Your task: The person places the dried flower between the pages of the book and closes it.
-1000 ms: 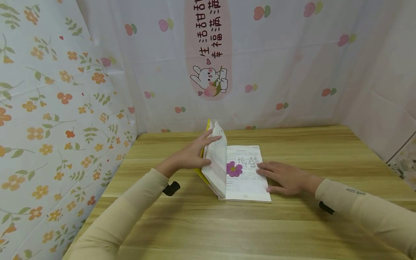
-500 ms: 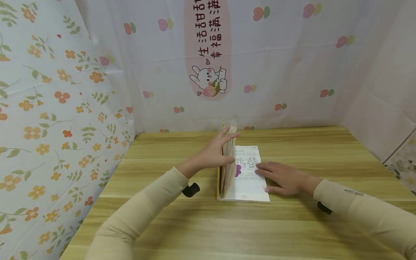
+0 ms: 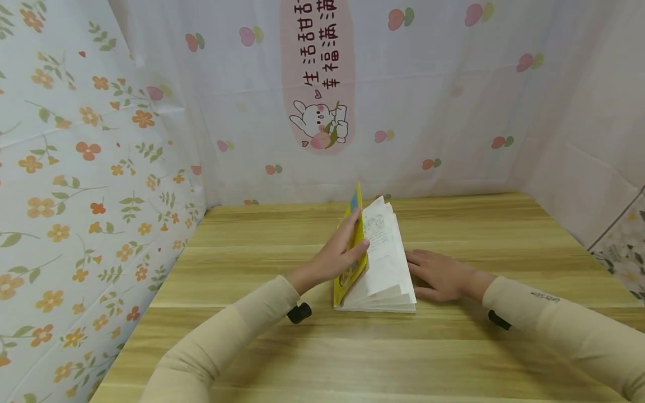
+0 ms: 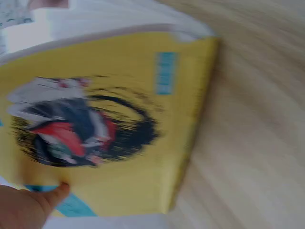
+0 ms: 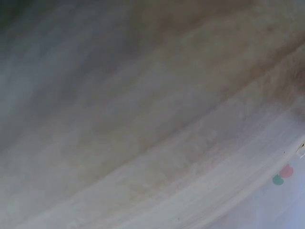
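Observation:
A paperback book [image 3: 385,263] with a yellow cover lies partway open on the table. Its cover stands steeply raised on the left, while the white printed pages fan down to the right. My left hand [image 3: 332,257] presses against the outside of the cover with extended fingers. In the left wrist view the yellow cover [image 4: 128,191] bears a dark ink swirl with a red and white figure, and my thumb [image 4: 52,195] touches its lower part. My right hand [image 3: 443,275] rests at the book's right edge, fingertips partly hidden by the pages. No purple flower shows; pages cover that spot.
The wood-grain table [image 3: 282,358] reaches back to a white curtain [image 3: 443,112] with fruit prints. A flower-patterned cloth [image 3: 101,184] hangs along the left side. The right wrist view is blurred and shows mostly a pale wood-like surface.
The left hand has swung the standing pages rightward, and they now fall over the page with the purple flower. The cover has followed to a steep angle. The right hand has barely moved.

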The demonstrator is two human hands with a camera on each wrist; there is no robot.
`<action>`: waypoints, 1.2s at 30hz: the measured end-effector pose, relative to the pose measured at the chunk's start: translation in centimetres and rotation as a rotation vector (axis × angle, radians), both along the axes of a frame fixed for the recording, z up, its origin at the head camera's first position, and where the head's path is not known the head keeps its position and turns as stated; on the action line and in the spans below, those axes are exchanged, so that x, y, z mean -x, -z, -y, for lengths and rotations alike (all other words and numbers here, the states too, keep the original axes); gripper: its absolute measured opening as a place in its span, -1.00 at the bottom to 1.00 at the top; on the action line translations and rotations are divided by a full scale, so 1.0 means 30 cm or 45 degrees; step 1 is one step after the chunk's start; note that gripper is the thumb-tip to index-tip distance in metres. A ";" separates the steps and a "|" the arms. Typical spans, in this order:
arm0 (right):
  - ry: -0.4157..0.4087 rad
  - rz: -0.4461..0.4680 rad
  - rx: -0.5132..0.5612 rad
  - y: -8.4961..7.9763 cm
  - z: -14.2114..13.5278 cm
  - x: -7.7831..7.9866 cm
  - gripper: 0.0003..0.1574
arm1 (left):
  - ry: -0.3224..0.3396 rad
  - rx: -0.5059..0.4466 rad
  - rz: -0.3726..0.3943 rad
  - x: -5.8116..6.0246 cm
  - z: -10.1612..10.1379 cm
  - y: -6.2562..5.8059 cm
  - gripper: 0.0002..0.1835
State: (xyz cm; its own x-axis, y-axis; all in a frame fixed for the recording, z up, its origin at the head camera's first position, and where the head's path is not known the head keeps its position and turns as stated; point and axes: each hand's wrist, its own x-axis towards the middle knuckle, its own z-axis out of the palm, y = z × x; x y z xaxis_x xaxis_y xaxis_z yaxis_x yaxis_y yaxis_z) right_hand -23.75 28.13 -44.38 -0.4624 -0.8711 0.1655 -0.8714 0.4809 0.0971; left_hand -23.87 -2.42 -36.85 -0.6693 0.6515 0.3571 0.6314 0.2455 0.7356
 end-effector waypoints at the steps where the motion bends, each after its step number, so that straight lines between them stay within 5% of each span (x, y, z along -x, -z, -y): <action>1: 0.006 0.004 -0.004 -0.002 0.001 0.000 -0.17 | 0.008 -0.003 0.017 0.001 0.007 0.012 -0.12; 6: 0.055 0.042 0.007 -0.013 0.001 -0.008 -0.14 | 0.016 0.124 0.080 0.010 0.047 0.061 -0.20; 11: 0.192 0.143 0.020 -0.043 -0.021 -0.021 -0.11 | 0.002 0.445 0.113 0.006 0.086 0.102 -0.13; 20: 0.465 0.107 0.125 -0.151 -0.054 0.012 -0.23 | 0.027 0.844 -0.024 0.007 0.117 0.147 -0.06; 23: 0.444 0.084 0.223 -0.190 -0.026 0.004 -0.23 | 0.029 0.910 -0.014 0.006 0.119 0.153 -0.02; 27: 0.281 0.042 0.263 -0.204 0.030 -0.013 -0.20 | 0.032 0.962 -0.029 0.005 0.119 0.158 -0.01; 31: 0.147 0.068 0.215 -0.174 0.075 -0.041 -0.18 | 0.045 1.010 -0.106 0.003 0.115 0.157 -0.02; 36: 0.101 0.143 0.120 -0.123 0.106 -0.081 -0.18 | 0.055 1.092 -0.198 0.003 0.111 0.162 -0.02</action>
